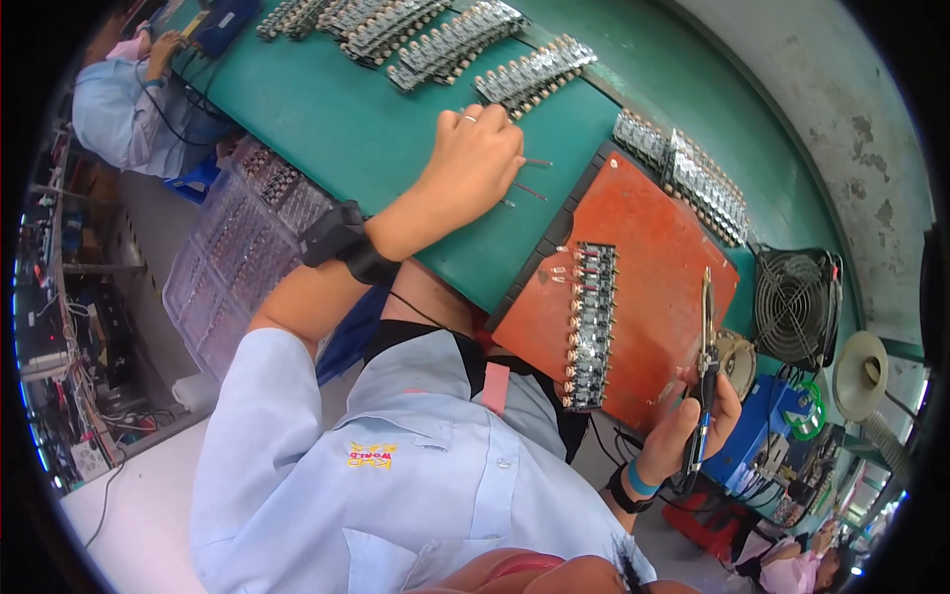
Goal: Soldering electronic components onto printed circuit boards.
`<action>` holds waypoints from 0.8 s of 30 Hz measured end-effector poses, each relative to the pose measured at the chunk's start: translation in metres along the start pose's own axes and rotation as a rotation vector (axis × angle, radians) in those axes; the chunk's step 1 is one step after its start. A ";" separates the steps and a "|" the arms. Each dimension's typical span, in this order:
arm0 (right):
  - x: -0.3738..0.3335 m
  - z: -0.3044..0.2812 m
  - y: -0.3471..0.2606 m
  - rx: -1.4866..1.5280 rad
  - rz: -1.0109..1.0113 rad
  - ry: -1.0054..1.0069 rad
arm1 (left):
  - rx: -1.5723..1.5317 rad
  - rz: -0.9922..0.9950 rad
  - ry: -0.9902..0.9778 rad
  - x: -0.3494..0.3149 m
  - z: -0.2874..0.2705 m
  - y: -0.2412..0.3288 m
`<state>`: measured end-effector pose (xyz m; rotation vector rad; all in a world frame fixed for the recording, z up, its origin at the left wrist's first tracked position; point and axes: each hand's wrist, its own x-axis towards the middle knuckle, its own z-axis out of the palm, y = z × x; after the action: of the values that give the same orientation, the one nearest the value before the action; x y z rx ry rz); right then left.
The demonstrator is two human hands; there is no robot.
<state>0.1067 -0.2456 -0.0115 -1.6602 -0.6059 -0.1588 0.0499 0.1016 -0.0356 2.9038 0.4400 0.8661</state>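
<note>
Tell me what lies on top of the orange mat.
On the orange mat lies a strip of small circuit boards, with a few loose pins beside it. The right hand covers the mat's near corner.

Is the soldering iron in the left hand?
No, the right hand holds the soldering iron; the left hand rests on the green table by small pins.

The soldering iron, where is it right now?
In the head view the soldering iron is in the right hand, at the right edge of the orange mat, tip up, beside the small fan.
</note>
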 end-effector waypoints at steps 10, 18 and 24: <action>-0.003 0.012 -0.018 0.238 0.077 -0.158 | -0.876 0.041 -0.163 -0.056 -0.071 0.070; 0.010 0.040 -0.041 0.176 0.322 -0.361 | -0.997 0.001 -0.182 -0.073 -0.066 0.105; 0.011 0.047 -0.043 0.256 0.356 -0.368 | -1.012 0.024 -0.182 -0.072 -0.068 0.106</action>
<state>0.0851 -0.1946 0.0217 -1.5268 -0.5659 0.4736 -0.0180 -0.0210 0.0003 2.0095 -0.0636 0.5646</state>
